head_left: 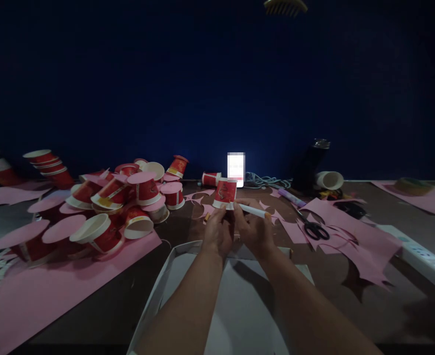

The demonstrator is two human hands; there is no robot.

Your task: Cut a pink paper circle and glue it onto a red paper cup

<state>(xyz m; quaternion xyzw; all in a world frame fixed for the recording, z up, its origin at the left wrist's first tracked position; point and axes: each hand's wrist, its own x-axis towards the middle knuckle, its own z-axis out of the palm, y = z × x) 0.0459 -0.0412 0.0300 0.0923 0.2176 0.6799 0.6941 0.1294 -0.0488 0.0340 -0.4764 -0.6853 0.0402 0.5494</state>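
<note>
My left hand (216, 231) is closed around the lower side of a red paper cup (224, 192), which is upside down with its white rim at the bottom. My right hand (255, 229) grips a white marker (252, 210) with an orange end, its tip pointing left at the cup's rim. Whether the tip touches the cup I cannot tell. Both forearms reach over a shallow white box (239, 296). To the left, a heap of red paper cups (112, 192) lies tumbled, several with pink paper discs (65, 228) on them.
Black scissors (315, 230) rest on cut pink paper (365, 241) at the right, near a power strip (420, 256). A lit phone screen (235, 167) stands behind the cup. Beside it lies a coiled cable (265, 181). A pink sheet (73, 291) covers the left front.
</note>
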